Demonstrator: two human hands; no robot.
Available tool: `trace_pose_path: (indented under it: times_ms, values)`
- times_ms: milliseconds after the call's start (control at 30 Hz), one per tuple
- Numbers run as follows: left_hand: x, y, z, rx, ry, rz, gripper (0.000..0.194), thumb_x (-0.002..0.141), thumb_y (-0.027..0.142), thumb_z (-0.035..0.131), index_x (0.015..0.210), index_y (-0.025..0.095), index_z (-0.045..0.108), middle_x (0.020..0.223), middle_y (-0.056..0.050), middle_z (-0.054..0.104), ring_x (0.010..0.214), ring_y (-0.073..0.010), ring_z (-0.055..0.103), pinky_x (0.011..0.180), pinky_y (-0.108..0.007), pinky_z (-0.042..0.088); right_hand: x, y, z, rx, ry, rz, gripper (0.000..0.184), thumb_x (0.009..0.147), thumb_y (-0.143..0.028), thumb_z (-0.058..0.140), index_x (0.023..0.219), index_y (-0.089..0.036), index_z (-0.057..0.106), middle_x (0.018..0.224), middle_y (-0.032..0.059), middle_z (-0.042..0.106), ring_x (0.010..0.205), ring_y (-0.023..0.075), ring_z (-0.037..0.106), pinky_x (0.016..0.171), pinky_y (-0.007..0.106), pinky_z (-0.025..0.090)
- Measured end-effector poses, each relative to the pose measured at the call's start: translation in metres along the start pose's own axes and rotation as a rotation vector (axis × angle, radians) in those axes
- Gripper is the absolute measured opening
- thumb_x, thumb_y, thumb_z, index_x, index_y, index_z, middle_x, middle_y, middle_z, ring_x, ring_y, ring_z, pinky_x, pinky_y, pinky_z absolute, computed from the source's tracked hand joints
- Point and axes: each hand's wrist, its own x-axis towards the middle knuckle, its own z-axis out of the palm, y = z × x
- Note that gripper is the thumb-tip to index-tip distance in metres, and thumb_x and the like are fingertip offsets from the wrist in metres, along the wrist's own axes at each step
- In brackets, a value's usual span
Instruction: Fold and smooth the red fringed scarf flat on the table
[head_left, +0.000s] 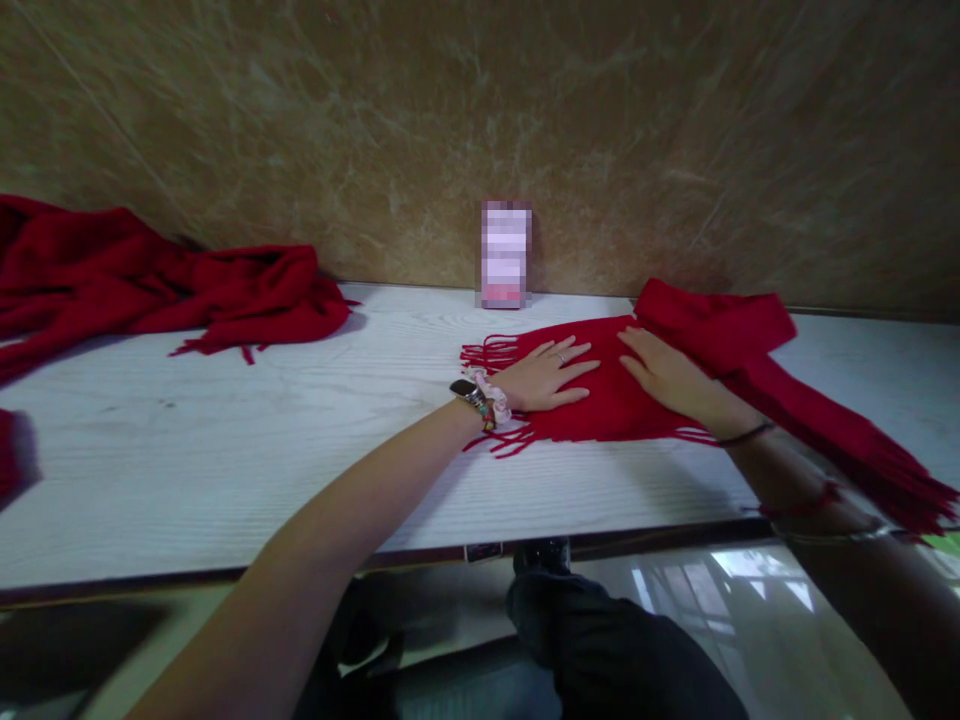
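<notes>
A red fringed scarf (pixel 611 400) lies flat on the white wood-grain table, its tassels spreading to the left. My left hand (pixel 551 375) rests palm down on it with the fingers spread. Further right, my right hand (pixel 671 375) also lies flat on the red cloth, fingers stretched out and pointing up to the left. Behind and beside that hand is another stretch of red scarf (pixel 720 325), bent over at the back, with a fringed end running to the right front. Whether it is the same piece as the flat part, I cannot tell.
A heap of red scarves (pixel 247 290) lies at the left back of the table (pixel 187 450). Another bit of red cloth (pixel 9 455) shows at the left edge. A phone-shaped object (pixel 504 255), blurred out, leans against the brown marbled wall (pixel 375 130).
</notes>
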Motion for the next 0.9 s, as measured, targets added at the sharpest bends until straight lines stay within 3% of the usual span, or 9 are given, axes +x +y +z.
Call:
trace_pose_path:
  times_ms: [133,300,500,667,800,900]
  values:
    - [-0.002,-0.002,0.001,0.000,-0.108,-0.070,0.052,0.091,0.046,0.031,0.135,0.018,0.030,0.144,-0.010,0.021,0.132,-0.0237,0.016,0.105,-0.040,0.016,-0.016,-0.011,0.020,-0.043,-0.087,0.036,0.047,0.089,-0.027,0.024,0.124,-0.002,0.044,0.128,0.0202,0.046,0.123,0.0266,0.037,0.099,0.046,0.033]
    - [-0.030,-0.014,-0.010,-0.001,-0.115,-0.096,0.047,0.091,0.041,0.034,0.132,0.019,0.034,0.143,-0.008,0.024,0.132,-0.0199,0.017,0.106,-0.038,0.015,0.001,-0.043,0.021,-0.076,-0.145,0.049,0.050,0.090,-0.028,0.023,0.129,-0.001,0.039,0.134,0.0198,0.040,0.127,0.0266,0.031,0.100,0.046,0.030]
    - [-0.120,-0.062,-0.044,-0.091,-0.107,-0.177,0.040,0.088,0.036,0.038,0.121,0.015,0.046,0.140,-0.008,0.032,0.129,-0.0174,0.026,0.105,-0.034,0.022,0.052,-0.137,0.031,-0.039,-0.130,0.081,0.047,0.090,-0.027,0.028,0.128,-0.003,0.041,0.135,0.0173,0.040,0.126,0.0279,0.031,0.102,0.042,0.027]
    - [-0.191,-0.096,-0.075,-0.132,-0.008,-0.396,0.039,0.087,0.040,0.034,0.106,0.013,0.055,0.118,-0.005,0.055,0.110,-0.0153,0.048,0.096,-0.029,0.035,0.085,-0.217,0.044,0.056,-0.075,0.115,0.045,0.089,-0.027,0.030,0.126,-0.007,0.045,0.133,0.0145,0.042,0.125,0.0268,0.032,0.101,0.044,0.027]
    - [-0.198,-0.097,-0.079,0.026,0.101,-0.562,0.042,0.088,0.034,0.026,0.093,0.010,0.060,0.094,-0.007,0.063,0.089,-0.0161,0.056,0.085,-0.029,0.042,0.091,-0.239,0.042,0.104,-0.072,0.099,0.042,0.089,-0.028,0.032,0.124,-0.010,0.048,0.133,0.0126,0.043,0.125,0.0259,0.032,0.100,0.044,0.029]
    - [-0.184,-0.086,-0.070,0.140,0.121,-0.560,0.040,0.087,0.035,0.031,0.107,0.013,0.057,0.112,-0.010,0.056,0.104,-0.0201,0.050,0.092,-0.035,0.037,0.092,-0.224,0.039,0.102,-0.142,0.098,0.043,0.088,-0.025,0.030,0.126,-0.010,0.045,0.135,0.0134,0.040,0.126,0.0266,0.031,0.099,0.045,0.031]
